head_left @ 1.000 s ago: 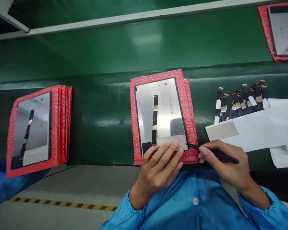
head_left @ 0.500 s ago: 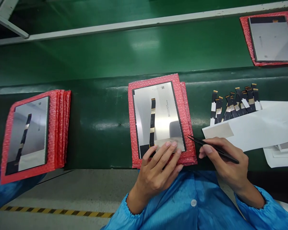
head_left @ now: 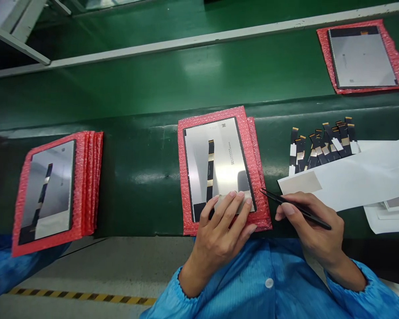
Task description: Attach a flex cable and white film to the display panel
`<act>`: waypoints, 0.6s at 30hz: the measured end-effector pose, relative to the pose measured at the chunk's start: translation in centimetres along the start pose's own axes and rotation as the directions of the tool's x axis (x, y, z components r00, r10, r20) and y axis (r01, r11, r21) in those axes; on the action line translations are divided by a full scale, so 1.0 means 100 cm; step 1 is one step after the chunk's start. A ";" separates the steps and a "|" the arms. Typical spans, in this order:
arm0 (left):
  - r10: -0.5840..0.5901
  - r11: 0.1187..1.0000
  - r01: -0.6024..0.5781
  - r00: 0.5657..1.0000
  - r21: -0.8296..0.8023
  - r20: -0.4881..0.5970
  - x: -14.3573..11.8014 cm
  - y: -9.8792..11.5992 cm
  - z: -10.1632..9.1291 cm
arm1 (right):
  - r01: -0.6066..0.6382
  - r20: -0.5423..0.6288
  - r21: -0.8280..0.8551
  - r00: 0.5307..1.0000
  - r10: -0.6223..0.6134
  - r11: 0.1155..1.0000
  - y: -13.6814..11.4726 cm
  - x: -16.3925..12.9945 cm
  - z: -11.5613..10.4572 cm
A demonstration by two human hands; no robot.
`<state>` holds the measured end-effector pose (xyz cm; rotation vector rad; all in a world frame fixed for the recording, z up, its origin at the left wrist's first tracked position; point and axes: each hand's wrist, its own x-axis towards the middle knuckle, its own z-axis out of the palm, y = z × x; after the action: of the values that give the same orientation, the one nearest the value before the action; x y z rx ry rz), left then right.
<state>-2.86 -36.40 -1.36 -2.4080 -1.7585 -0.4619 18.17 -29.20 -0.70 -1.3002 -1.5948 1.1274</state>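
Observation:
Flat on the lower end of a silvery display panel [head_left: 199, 155] lies my left hand [head_left: 221, 226], its fingers stretched out over a pale sticker strip. The panel rests on pink bubble-wrap sheets [head_left: 251, 146] at the bench's near edge. A black flex cable [head_left: 210, 170] runs lengthwise along the panel; its lower end is partly covered by my fingers. My right hand [head_left: 314, 223] grips black tweezers [head_left: 295, 207], whose tips point left beside the panel's right edge, over the bubble wrap.
Several flex cables [head_left: 326, 144] lie to the right, beside white backing sheets [head_left: 359, 177]. Another panel [head_left: 362, 60] on pink wrap sits at the back right. A wrapped stack with a panel [head_left: 49, 190] stands at the left, near a blue sleeve [head_left: 16, 270]. A pale rail [head_left: 186, 43] crosses the green bench.
The camera view has shifted slightly, so the far-right panel appears further left and the left stack further right. My left hand's fingers have moved a little on the panel; the right stays put.

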 end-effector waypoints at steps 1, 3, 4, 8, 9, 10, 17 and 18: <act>-0.009 1.000 0.009 1.000 -0.005 -0.001 0.001 0.001 0.000 | 0.000 -0.001 0.001 1.000 0.000 1.000 0.000 0.000 0.000; -0.029 0.999 0.029 1.000 -0.018 -0.007 0.002 0.002 0.001 | -0.001 -0.002 0.003 1.000 0.001 1.000 0.001 0.000 0.000; -0.040 0.999 0.040 0.999 -0.024 -0.009 0.003 0.002 0.002 | -0.001 -0.004 0.004 1.000 0.001 1.000 0.001 0.000 -0.001; -0.093 0.995 0.093 0.996 -0.034 -0.010 0.008 0.007 0.005 | 0.001 -0.002 0.022 1.000 -0.001 1.000 0.002 0.000 -0.001; -0.105 0.994 0.105 0.994 -0.032 -0.010 0.009 0.008 0.006 | 0.002 -0.001 0.026 1.000 -0.002 1.000 0.001 0.000 -0.001; -0.115 0.993 0.114 0.993 -0.030 -0.010 0.010 0.009 0.006 | 0.001 0.000 0.030 1.000 -0.001 1.000 0.001 0.000 -0.001; -0.122 0.992 0.123 0.992 -0.040 0.026 0.000 0.003 0.005 | -0.008 0.017 0.095 1.000 0.006 0.995 -0.001 -0.001 -0.002; -0.111 0.993 0.112 0.993 -0.027 0.034 -0.002 0.001 0.005 | 0.013 0.034 0.112 0.999 -0.017 0.994 0.000 -0.002 -0.003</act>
<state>-2.75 -36.48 -1.89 -2.3575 -1.9206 -0.4656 18.45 -29.31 -0.65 -1.2002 -1.5413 1.2178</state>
